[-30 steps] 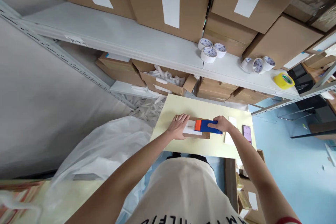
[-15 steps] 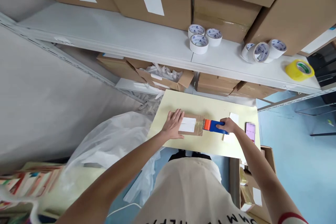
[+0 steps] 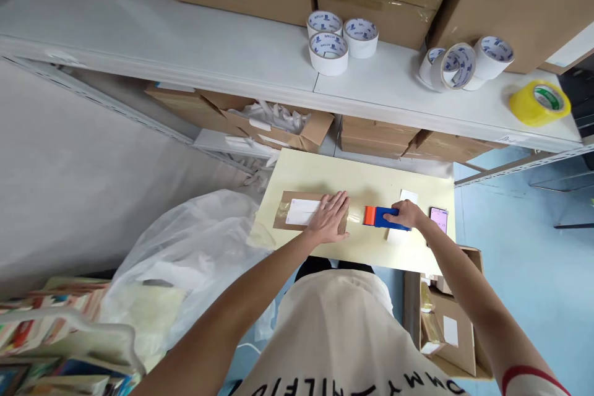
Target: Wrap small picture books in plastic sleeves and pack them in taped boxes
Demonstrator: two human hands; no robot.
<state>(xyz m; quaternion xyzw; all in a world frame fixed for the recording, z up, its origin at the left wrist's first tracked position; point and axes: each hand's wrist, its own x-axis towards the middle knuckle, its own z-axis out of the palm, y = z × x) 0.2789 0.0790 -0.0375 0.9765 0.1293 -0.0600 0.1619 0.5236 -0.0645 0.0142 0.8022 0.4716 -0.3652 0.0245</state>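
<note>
A flat brown cardboard package (image 3: 283, 215) with a white label (image 3: 299, 211) and clear tape at its left end lies on the pale yellow table (image 3: 320, 168). My left hand (image 3: 328, 218) rests flat on its right end, fingers stretched out. In my right hand (image 3: 403, 213) is a tape dispenser (image 3: 384, 217) with a blue handle and an orange front. It lies low over the table, right of the package. A shiny clear strip of tape (image 3: 355, 215) shows between the package and the dispenser.
White papers (image 3: 408, 196) and a phone (image 3: 439, 220) lie at the table's right. Tape rolls (image 3: 328, 54) and a yellow roll (image 3: 539, 103) stand on the shelf behind. An open carton (image 3: 450, 309) is at lower right, plastic sheeting (image 3: 185, 260) at left.
The package has moved left on the table. My left hand has gone from its left end to its right end. A gap with tape now separates package and dispenser. The view has shifted.
</note>
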